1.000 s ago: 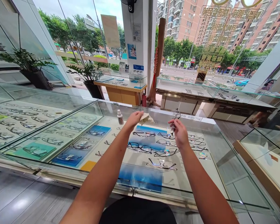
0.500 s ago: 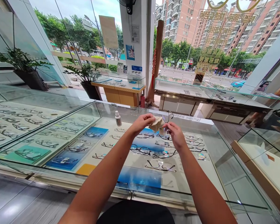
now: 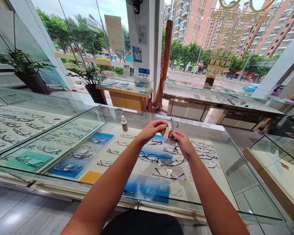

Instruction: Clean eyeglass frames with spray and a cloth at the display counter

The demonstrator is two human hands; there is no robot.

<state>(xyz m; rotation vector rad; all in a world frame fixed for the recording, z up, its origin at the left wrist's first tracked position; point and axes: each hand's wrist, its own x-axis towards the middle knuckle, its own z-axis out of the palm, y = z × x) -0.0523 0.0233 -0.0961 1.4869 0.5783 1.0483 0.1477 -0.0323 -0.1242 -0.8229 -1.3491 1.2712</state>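
Both my hands meet above a glass display counter [image 3: 225,156]. My left hand [image 3: 152,129] pinches a small beige cloth [image 3: 167,132], which is pressed against a pair of thin dark-framed glasses [image 3: 172,128]. My right hand [image 3: 182,142] grips those glasses from below, its fingers closed round the frame. Under the glass lie several pairs of glasses [image 3: 169,173] on white and blue mats.
A small white bottle [image 3: 124,124] stands on the counter top, left of my hands. More glass cases run to the left [image 3: 26,107] and at the back [image 3: 201,93]. Potted plants [image 3: 94,81] stand by the window. A white pillar [image 3: 144,42] rises behind.
My left hand has carried the cloth rightward to the glasses, and my right hand lowered them toward it; the hands, apart a second ago, now touch at the lens.
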